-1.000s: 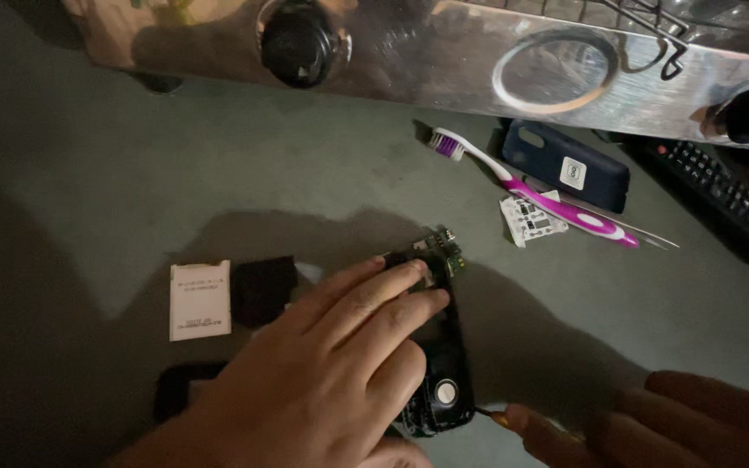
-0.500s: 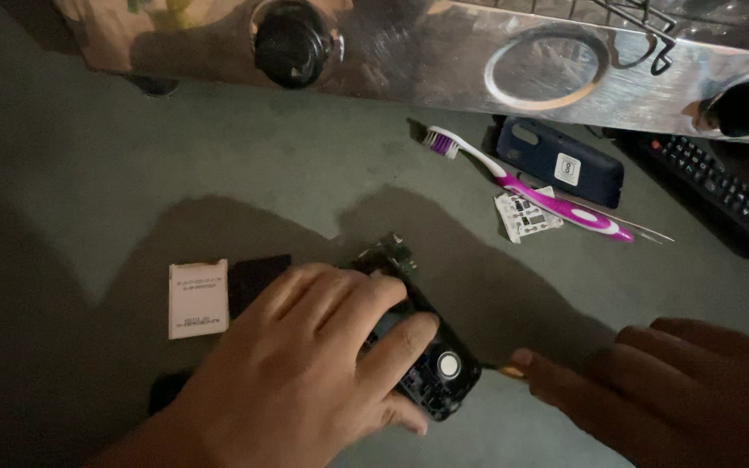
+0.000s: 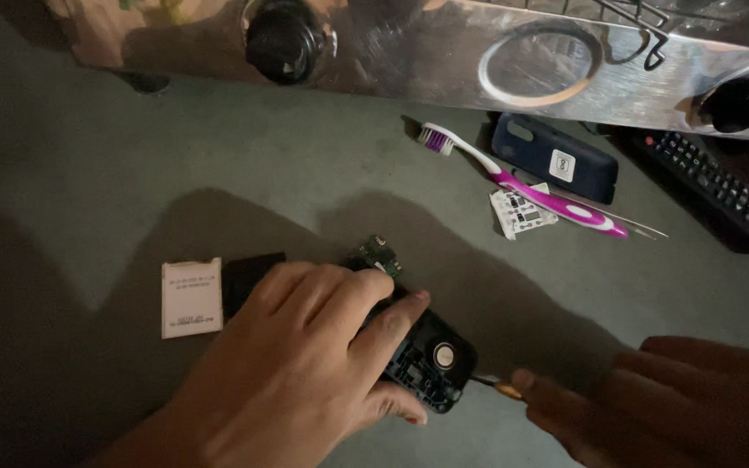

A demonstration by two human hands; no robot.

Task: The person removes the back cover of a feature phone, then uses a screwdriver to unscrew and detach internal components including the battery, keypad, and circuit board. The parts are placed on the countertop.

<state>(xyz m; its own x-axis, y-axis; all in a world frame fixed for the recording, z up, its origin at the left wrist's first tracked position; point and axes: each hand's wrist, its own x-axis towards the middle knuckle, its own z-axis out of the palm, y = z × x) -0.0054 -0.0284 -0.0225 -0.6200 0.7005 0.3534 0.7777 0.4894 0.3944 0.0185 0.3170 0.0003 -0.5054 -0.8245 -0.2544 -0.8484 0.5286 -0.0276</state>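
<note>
Black plastic and bare green circuit board show under the left hand point(image 3: 305, 364), which presses down on an opened small phone point(image 3: 422, 360) lying near the front of the grey surface point(image 3: 88, 173). At the near right, the right hand point(image 3: 669, 403) pinches a thin tool point(image 3: 500, 387), its tip touching the phone's lower edge. This looks like prying or unscrewing the body; the next move calls for a steady hold and a careful tip. Left of the phone lie a white battery point(image 3: 191, 297) and a dark cover point(image 3: 249, 279). Farther right are a pink toothbrush point(image 3: 522, 184), a small white board point(image 3: 520, 212), a dark blue phone back point(image 3: 552, 158) and a remote point(image 3: 721, 195).
</note>
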